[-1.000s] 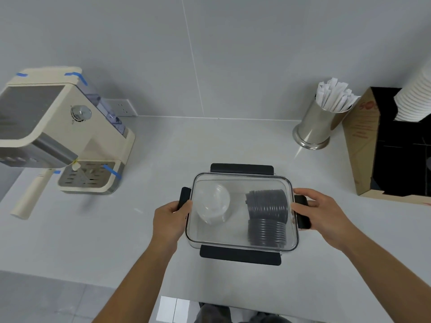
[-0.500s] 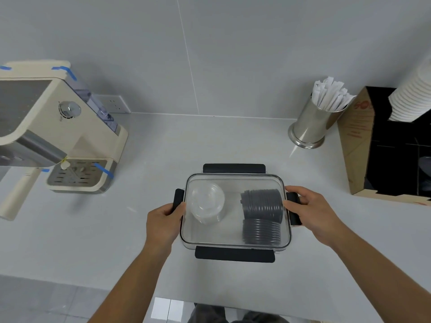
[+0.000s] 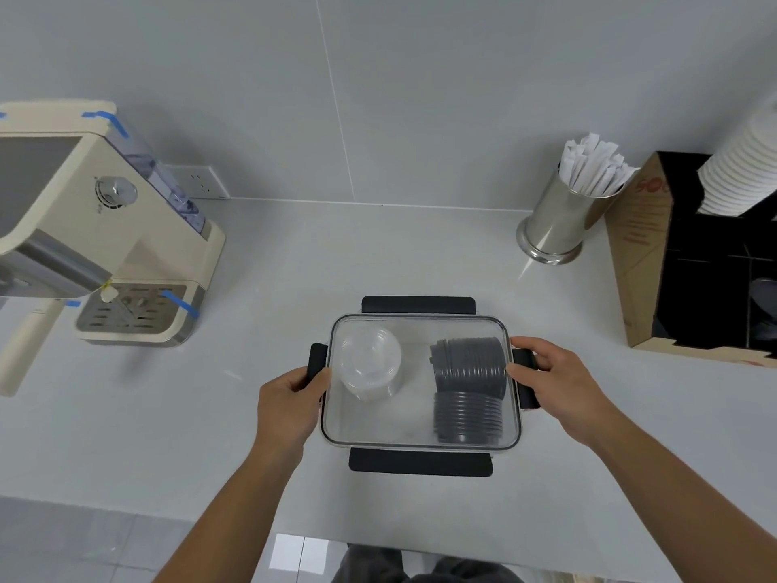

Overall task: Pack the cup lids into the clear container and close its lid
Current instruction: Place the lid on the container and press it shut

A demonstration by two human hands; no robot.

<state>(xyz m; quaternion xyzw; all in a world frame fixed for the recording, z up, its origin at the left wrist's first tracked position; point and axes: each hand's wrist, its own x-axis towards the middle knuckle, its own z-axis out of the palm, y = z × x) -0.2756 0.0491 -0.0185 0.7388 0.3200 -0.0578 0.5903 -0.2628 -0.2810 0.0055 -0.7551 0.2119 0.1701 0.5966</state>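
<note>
**Lid seated, side latches being worked**

The clear container [image 3: 420,382] is sitting near the front edge of the counter [image 3: 378,254], midway along it, with its transparent lid [image 3: 416,330] already lying flat on top. Inside, the cup lids are showing through: a clear stack [image 3: 369,363] toward the left side and two dark stacks [image 3: 469,387] toward the right.

The left hand [image 3: 288,403] is curling round the left side latch [image 3: 317,363], thumb against the container's rim. The right hand [image 3: 555,380] is gripping the right side latch [image 3: 527,382], fingers wrapping over it. Since a second ago both hands are staying on those flaps and the container is sitting a little differently in view, though much of that could be the camera moving. The black latches at the back [image 3: 418,305] and front [image 3: 420,462] are still lying splayed flat outward.

Packing is looking finished; what is remaining, by my reading, is snapping the latches down, sides first, then the back and front.
</note>
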